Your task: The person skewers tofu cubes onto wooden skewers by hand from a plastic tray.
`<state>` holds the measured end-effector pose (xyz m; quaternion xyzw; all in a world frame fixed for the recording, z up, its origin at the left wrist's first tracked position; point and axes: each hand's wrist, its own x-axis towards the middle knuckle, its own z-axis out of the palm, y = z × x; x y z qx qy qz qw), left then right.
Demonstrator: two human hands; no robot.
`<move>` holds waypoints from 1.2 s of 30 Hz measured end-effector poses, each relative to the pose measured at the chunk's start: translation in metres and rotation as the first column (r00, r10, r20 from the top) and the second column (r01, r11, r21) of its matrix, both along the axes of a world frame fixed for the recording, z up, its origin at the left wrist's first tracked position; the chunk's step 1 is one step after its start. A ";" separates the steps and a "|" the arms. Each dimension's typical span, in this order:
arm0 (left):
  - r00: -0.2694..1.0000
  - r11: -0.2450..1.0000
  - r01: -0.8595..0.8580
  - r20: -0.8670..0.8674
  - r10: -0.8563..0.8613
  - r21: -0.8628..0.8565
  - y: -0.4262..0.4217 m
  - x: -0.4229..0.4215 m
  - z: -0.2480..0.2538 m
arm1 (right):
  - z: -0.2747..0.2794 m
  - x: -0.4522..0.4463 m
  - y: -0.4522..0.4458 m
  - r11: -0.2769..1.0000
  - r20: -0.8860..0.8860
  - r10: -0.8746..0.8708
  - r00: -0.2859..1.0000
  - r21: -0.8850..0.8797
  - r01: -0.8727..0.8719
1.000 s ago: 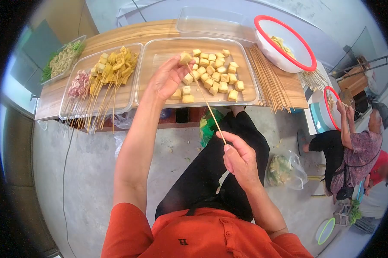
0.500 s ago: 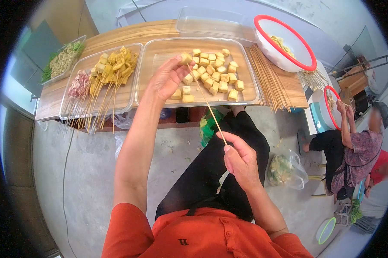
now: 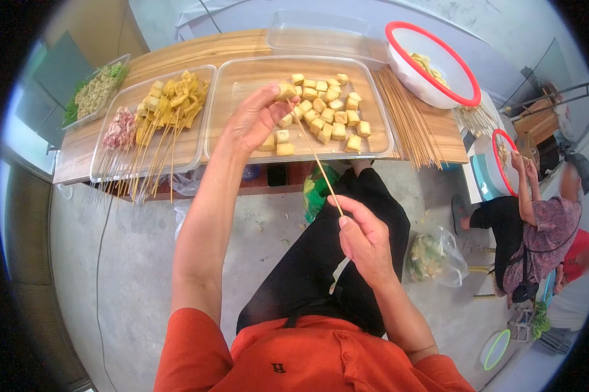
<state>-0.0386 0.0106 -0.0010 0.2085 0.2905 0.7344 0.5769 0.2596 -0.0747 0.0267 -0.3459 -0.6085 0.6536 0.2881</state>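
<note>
My left hand (image 3: 258,116) is closed, pinching a golden fried tofu cube (image 3: 284,91) above the large clear tray (image 3: 242,73). A thin bamboo skewer (image 3: 315,154) runs up from my right hand (image 3: 366,236) to that cube, its tip at the tofu; how deep it sits inside cannot be told. My right hand is closed around the skewer's lower end, over my lap. Several loose tofu cubes (image 3: 326,117) lie in the tray just beyond and right of my left hand.
Left of the tray, another tray (image 3: 206,81) holds loaded skewers (image 3: 156,147) and meat pieces (image 3: 121,127). Bare skewers (image 3: 405,117) lie to the right, beside a red-rimmed bowl (image 3: 461,97). An empty clear container (image 3: 327,31) stands behind. At far right, a co-worker (image 3: 546,225) sits at another bowl (image 3: 497,140).
My right hand has shifted slightly up and left along with the skewer, toward the tofu cube. My left hand stays nearly in place.
</note>
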 end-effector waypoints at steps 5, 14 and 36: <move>1.000 0.999 0.023 -0.022 -0.022 0.027 -0.002 0.001 0.002 | 0.001 -0.004 0.003 1.000 -0.001 0.008 1.000 0.021 -0.008; 0.982 0.993 0.110 -0.159 -0.101 0.045 -0.002 0.001 0.002 | -0.007 -0.027 0.020 1.000 -0.033 -0.011 0.999 -0.017 0.010; 0.222 0.940 -0.336 -0.966 0.134 0.053 -0.001 -0.004 -0.015 | -0.052 0.010 0.019 0.995 -0.008 -0.098 0.995 -0.035 0.098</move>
